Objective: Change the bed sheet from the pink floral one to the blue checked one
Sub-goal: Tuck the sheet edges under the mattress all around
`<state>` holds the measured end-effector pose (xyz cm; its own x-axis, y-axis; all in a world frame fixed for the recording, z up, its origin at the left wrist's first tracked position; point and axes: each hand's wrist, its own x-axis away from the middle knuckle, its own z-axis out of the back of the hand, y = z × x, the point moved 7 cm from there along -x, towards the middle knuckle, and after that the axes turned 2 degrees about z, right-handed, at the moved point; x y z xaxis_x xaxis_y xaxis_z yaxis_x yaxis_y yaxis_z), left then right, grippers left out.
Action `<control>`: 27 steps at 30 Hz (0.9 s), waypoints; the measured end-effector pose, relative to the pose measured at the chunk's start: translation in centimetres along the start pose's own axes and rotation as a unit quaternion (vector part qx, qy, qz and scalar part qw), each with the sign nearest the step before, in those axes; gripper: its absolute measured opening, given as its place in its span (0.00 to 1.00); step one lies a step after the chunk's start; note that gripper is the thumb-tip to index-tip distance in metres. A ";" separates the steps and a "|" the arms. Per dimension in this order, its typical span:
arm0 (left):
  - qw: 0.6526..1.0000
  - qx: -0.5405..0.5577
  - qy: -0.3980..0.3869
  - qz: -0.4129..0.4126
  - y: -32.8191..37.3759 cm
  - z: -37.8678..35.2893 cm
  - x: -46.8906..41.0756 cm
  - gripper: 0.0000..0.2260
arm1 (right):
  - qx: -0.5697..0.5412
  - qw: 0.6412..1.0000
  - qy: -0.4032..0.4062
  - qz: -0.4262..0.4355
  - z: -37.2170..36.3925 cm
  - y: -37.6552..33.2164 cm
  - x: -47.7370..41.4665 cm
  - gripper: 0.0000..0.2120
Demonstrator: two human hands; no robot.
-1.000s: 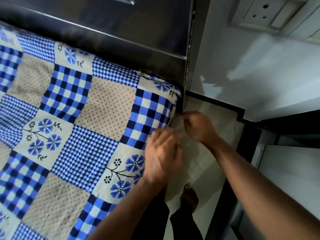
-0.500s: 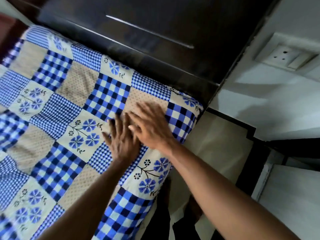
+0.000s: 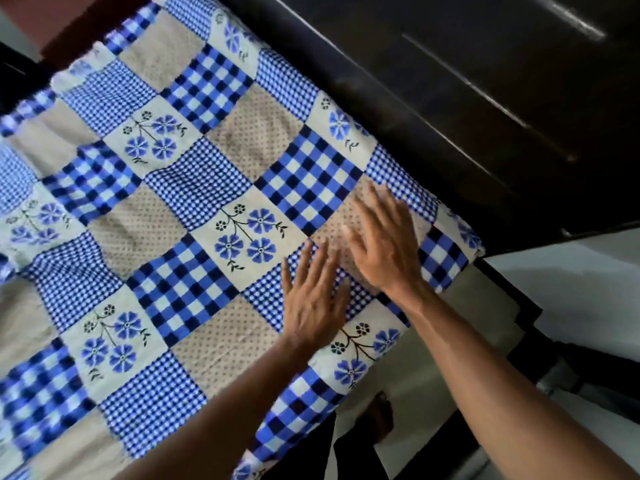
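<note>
Where the two forearms come up from the bottom of the view, the left hand (image 3: 313, 299) lies palm down on the blue checked sheet (image 3: 173, 188). Its fingers are straight and slightly spread, point toward 12 o'clock and hold nothing. The right hand (image 3: 384, 244) lies just beside it at 1 o'clock, almost touching it. It is also flat on the cloth, with its fingers fanned toward 11 o'clock and gripping nothing; its fingertips are blurred.

Both hands rest near one corner of the bed, which sits at about 3 o'clock in the view. The left hand covers a fine-checked patch and the right a dotted beige patch. The sheet is spread over the bed and fills the left and centre of the view. It is a patchwork of bold blue checks, fine checks, dotted beige squares and blue flower squares. One edge runs from the corner down toward 7 o'clock, where the cloth hangs over the side of the bed. The other edge runs from the corner up toward 12 o'clock along the dark headboard (image 3: 450, 98). The view cuts the sheet off at the left, so its long axis cannot be told. The far edge, at 10 o'clock, looks rumpled.

At 5 o'clock is the pale floor (image 3: 433, 351), with a bare foot (image 3: 377, 414) on it close to the bed. A white wall (image 3: 571, 271) stands at 3 o'clock.
</note>
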<state>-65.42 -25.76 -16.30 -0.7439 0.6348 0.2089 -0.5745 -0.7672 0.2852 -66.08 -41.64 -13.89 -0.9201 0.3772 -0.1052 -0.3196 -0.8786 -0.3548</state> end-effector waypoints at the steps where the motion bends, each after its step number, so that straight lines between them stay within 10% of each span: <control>1: 1.000 -0.007 0.003 0.029 -1.9 0.8 -0.9 0.27 | -0.008 0.999 -0.017 0.026 -0.9 -1.8 -0.6 0.25; 6: 0.990 -0.004 -0.011 0.138 -10.8 3.0 -4.0 0.27 | 0.032 0.992 -0.115 0.050 -5.9 -4.5 -1.0 0.27; 16: 0.995 -0.026 -0.055 0.074 -10.2 0.7 -0.3 0.31 | 0.054 0.992 -0.088 -0.079 -3.4 -0.4 -0.1 0.32; 27: 0.968 0.000 -0.050 0.245 -11.8 -1.4 10.4 0.32 | 0.061 0.973 -0.164 0.149 -9.0 -9.3 -2.2 0.31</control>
<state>-66.82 -10.24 -18.80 -0.8900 0.2011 0.4093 -0.1618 -0.9784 0.1289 -59.07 -31.63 -18.67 -0.9924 0.0049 0.1231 -0.0344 -0.9706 -0.2383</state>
